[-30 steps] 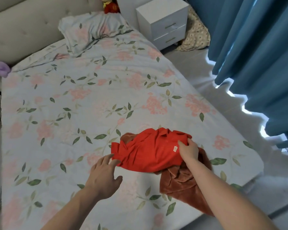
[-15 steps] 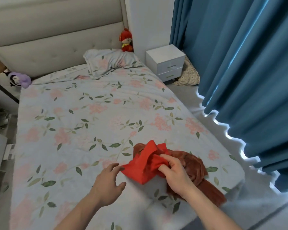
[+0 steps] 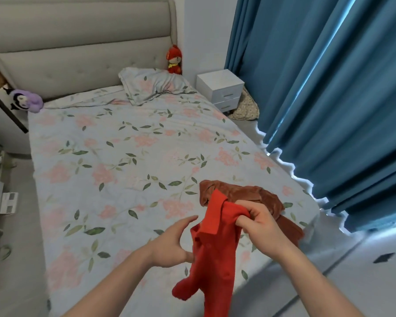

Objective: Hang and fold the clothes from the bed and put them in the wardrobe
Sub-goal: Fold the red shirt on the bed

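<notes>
head view: the right hand (image 3: 260,225) pinches the red garment (image 3: 212,255) near its collar, fingers curled round a bunched fold of cloth. the red garment hangs from this grip above the near edge of the bed (image 3: 114,170), its lower part trailing down out of frame at the bottom. the left hand (image 3: 172,243) is beside the garment on its left, fingers straight and spread, thumb at or just behind the cloth edge; whether the thumb touches the cloth cannot be told.

a brown garment (image 3: 249,197) lies crumpled on the bed, just behind the right hand, near the bed's right-hand edge. part of it is hidden by the hand and the red garment.

the bed carries a floral sheet. a pillow (image 3: 153,85) in matching fabric lies at the head end against the padded headboard (image 3: 78,53). a red plush toy (image 3: 174,59) stands behind the pillow in the corner. a purple plush toy (image 3: 25,101) sits at the left of the head end. a white nightstand (image 3: 221,89) with two drawers stands right of the bed, beside a blue curtain (image 3: 329,99).
</notes>
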Motion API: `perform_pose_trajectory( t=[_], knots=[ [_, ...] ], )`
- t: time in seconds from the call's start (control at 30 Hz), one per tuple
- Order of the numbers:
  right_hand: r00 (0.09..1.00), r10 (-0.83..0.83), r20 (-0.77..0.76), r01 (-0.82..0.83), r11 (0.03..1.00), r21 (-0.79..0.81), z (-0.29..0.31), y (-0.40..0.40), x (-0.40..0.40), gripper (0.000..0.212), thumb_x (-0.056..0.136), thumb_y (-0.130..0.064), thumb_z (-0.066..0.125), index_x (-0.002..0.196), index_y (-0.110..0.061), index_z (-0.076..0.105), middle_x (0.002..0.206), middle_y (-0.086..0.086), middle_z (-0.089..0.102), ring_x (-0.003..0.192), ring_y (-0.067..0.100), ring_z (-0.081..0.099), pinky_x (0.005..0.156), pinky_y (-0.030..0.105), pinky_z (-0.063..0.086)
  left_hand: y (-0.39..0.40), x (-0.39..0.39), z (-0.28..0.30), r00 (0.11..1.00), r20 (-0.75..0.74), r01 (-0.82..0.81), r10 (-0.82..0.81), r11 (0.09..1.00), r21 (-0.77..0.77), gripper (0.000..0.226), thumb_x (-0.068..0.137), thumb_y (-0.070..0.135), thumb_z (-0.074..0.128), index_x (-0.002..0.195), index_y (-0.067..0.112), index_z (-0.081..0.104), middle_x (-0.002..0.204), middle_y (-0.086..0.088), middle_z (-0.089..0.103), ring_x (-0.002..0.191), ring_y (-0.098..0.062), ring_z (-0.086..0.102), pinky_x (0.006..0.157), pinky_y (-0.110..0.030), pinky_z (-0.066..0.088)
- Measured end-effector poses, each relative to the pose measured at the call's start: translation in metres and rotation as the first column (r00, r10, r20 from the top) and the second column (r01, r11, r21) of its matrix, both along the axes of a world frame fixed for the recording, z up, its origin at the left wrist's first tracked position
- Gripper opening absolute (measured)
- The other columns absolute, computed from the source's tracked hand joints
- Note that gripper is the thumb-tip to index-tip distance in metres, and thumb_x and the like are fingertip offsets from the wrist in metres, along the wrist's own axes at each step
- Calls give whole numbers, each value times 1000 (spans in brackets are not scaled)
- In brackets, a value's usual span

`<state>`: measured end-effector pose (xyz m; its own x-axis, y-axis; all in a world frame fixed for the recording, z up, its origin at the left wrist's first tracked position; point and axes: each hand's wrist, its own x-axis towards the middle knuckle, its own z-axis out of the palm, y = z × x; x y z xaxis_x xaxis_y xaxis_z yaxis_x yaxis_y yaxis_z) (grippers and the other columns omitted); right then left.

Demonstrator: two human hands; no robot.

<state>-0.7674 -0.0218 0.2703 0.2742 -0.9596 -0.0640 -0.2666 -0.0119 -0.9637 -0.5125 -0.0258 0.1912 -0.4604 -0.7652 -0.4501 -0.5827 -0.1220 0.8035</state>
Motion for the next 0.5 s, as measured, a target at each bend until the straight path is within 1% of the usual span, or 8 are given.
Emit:
perform_pose_trajectory(
  t=[0.1, 0.13, 0.2, 0.27, 0.3, 0.37, 0.43, 0.5],
  knots=[
    [1000, -11, 7, 11, 1000, -15, 4, 17, 7, 20, 81, -14, 54, 64, -25, 52, 67, -4, 47, 66, 15, 46, 65, 37, 42, 17, -1, -3, 998, -57, 22, -20, 999, 48, 73, 74, 21, 82, 138, 41, 54, 134, 21, 59, 116, 11, 56, 95, -10, 45],
    [1000, -18, -1, 18, 1000, -25, 5, 21, 8, 18, 81, -14, 54, 65, -23, 53, 67, -1, 48, 67, 16, 46, 65, 38, 42, 21, 0, -4, 999, -43, 30, -28, 998, 57, 59, 76, 21, 80, 129, 39, 62, 126, 21, 63, 110, 11, 59, 91, -10, 45],
    [999, -48, 2, 48, 999, -24, 4, 26, 6, 13, 81, -14, 55, 68, -13, 54, 69, 11, 47, 68, 20, 46, 66, 40, 43, 29, 5, -11, 999, -29, 18, -17, 998, 60, 34, 79, 23, 77, 111, 31, 70, 109, 15, 71, 98, 4, 64, 90, -23, 50],
    [996, -85, -17, 84, 996, -16, -1, 29, 1, 13, 82, -11, 56, 70, -6, 53, 72, 17, 48, 69, 19, 46, 67, 38, 41, 36, 17, -17, 997, -27, -65, 66, 998, 21, 15, 81, 24, 75, 94, 22, 67, 91, 1, 69, 84, -14, 64, 88, -41, 51],
    [993, -108, -40, 107, 994, -14, -5, 32, -2, 12, 83, -8, 57, 71, -6, 54, 72, 17, 50, 69, 17, 47, 68, 36, 41, 38, 25, -18, 991, -25, -130, 130, 992, -5, 13, 81, 24, 76, 87, 22, 63, 83, 1, 66, 76, -16, 60, 82, -42, 51],
    [982, -170, -82, 171, 985, -1, -16, 34, -8, 16, 84, 0, 58, 70, -9, 57, 70, 14, 54, 67, 12, 48, 67, 32, 41, 40, 43, -17, 968, -46, -247, 245, 968, -44, 18, 83, 23, 76, 80, 24, 58, 74, 5, 61, 66, -11, 53, 70, -36, 45],
    [970, -203, -132, 207, 978, 13, -25, 36, -10, 27, 84, 6, 59, 69, -16, 61, 66, 6, 56, 64, 7, 49, 64, 26, 41, 43, 56, -9, 933, -82, -355, 351, 933, -56, 19, 86, 28, 75, 83, 25, 57, 71, 3, 62, 61, -9, 52, 62, -30, 43],
    [965, -200, -171, 206, 978, 19, -30, 36, -8, 35, 82, 8, 60, 69, -24, 64, 65, -6, 59, 63, 4, 52, 62, 19, 42, 41, 68, 0, 900, -73, -435, 430, 896, -89, 20, 85, 39, 75, 94, 26, 62, 76, -4, 68, 60, -11, 56, 55, -30, 47]
  ],
)
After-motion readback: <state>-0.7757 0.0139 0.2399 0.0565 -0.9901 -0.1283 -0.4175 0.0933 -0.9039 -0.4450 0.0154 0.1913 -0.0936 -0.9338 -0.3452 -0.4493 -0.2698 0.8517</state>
